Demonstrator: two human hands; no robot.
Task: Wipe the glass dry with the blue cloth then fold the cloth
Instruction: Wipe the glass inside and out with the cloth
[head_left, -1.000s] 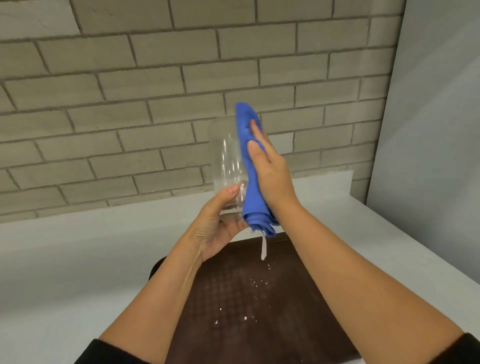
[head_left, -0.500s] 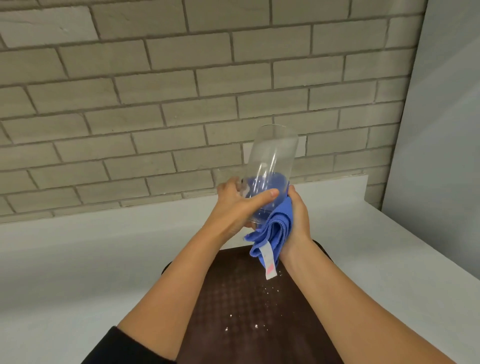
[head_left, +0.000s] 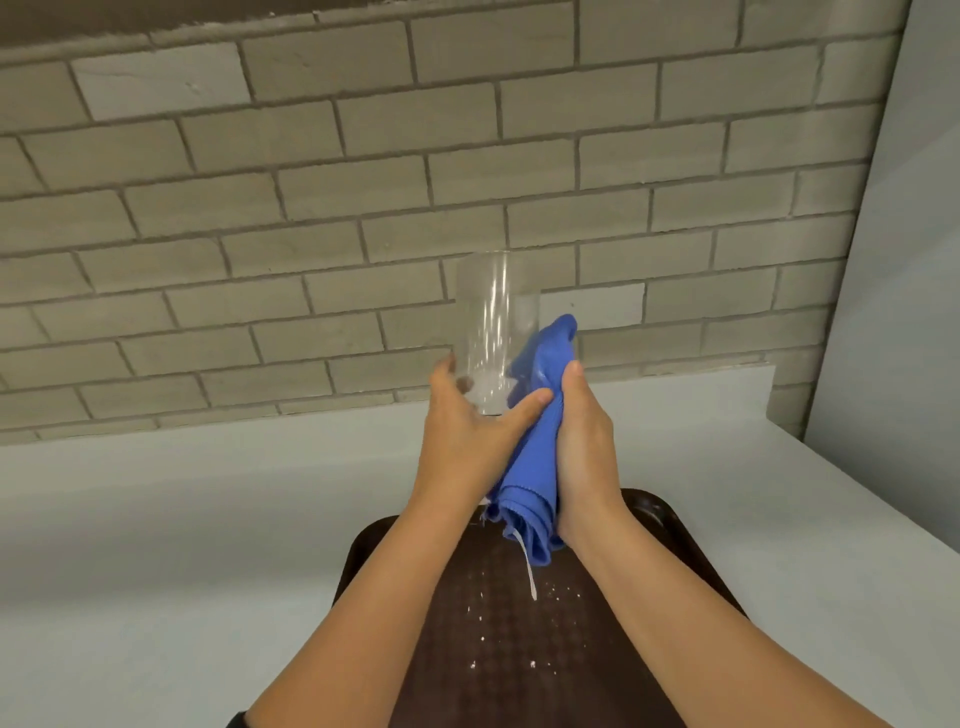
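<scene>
a brown tray (head_left: 670, 535) with a dotted texture lies on the pale grey counter (head_left: 156, 519) under both forearms, and small white crumbs (head_left: 498, 608) are scattered over its middle. behind the counter rises a wall of light brick (head_left: 311, 208), and a plain grey panel (head_left: 904, 260) closes the right side. nothing stands between the camera and the hands; only the hands themselves cover the lower part of what they hold. the glass (head_left: 493, 322), clear and tall, is held upright in the air above the far edge of the tray, in front of the brick wall, and its top end stands free above the fingers. the left hand (head_left: 467, 431) wraps its base, with the thumb across the near side and the fingers curled behind, seen faintly through the glass. the blue cloth (head_left: 535, 457) is bunched against the right side of the glass, touching it, and its top fold rises beside the glass wall. the right hand (head_left: 582, 447) is closed around the cloth, thumb up along it, pressing it between the two hands. the cloth's lower end hangs below the wrists, and a narrow white tag (head_left: 527, 571) dangles from it over the tray, not clearly touching it.
</scene>
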